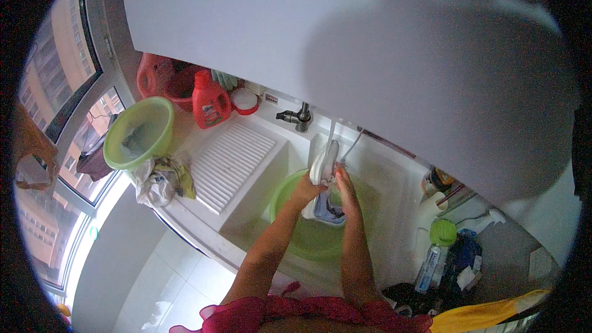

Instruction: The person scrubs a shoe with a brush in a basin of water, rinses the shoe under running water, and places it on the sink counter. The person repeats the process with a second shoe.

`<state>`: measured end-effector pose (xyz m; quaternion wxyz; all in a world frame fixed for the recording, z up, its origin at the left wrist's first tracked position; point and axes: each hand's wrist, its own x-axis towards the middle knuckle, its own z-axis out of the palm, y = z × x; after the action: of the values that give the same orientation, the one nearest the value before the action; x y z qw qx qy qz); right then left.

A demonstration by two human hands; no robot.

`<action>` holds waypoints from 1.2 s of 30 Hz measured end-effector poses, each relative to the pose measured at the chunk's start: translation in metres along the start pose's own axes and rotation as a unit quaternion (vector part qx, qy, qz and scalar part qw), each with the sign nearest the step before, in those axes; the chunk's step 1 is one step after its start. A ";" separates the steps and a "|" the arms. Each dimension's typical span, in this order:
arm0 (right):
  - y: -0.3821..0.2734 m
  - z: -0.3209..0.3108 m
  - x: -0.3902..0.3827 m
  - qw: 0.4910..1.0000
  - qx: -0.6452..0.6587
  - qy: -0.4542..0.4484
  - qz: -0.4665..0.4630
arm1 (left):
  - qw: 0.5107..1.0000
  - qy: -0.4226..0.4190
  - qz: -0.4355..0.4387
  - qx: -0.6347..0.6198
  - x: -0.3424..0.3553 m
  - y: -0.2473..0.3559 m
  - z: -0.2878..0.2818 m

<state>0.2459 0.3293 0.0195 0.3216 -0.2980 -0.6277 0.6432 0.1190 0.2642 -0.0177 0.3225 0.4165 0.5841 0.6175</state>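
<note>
A pale shoe point(324, 164), its white sole edge showing, is tilted up over a light-green basin point(285, 192) in the sink. My left hand point(306, 191) is closed round the shoe's lower left side. On the other side, the bent fingers of my right hand point(345, 186) press against it; whether they hold something small as well is hidden. Just below my hands, a blue-grey shoe point(330, 211) with a white edge lies in the basin. A metal tap point(302, 117) stands behind, with a pale hose hanging close to the raised shoe.
A ribbed washboard point(233, 163) forms the sink's left side. Beyond it are a red detergent bottle point(209, 102), a green bowl point(140, 132) and crumpled cloths point(157, 182). At right lie a clear bottle point(427, 269) and a green-topped container point(443, 232). A white cabinet point(259, 18) overhangs the sink.
</note>
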 end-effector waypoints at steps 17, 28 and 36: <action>-0.019 0.034 0.059 0.948 -0.095 0.263 -0.155 | 0.997 -0.076 0.013 0.016 -0.008 -0.004 0.007; 0.008 0.012 0.100 0.975 0.102 0.196 0.031 | 0.978 -0.076 -0.161 -0.105 -0.014 0.003 0.006; -0.022 0.045 0.048 0.994 -0.110 -0.004 0.006 | 0.898 -0.061 -0.245 -0.360 -0.010 0.006 -0.022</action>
<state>0.1823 0.3395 0.0436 0.2807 -0.3332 -0.6938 0.5735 0.1042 0.2442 -0.0123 0.6263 0.1522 0.3845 0.6609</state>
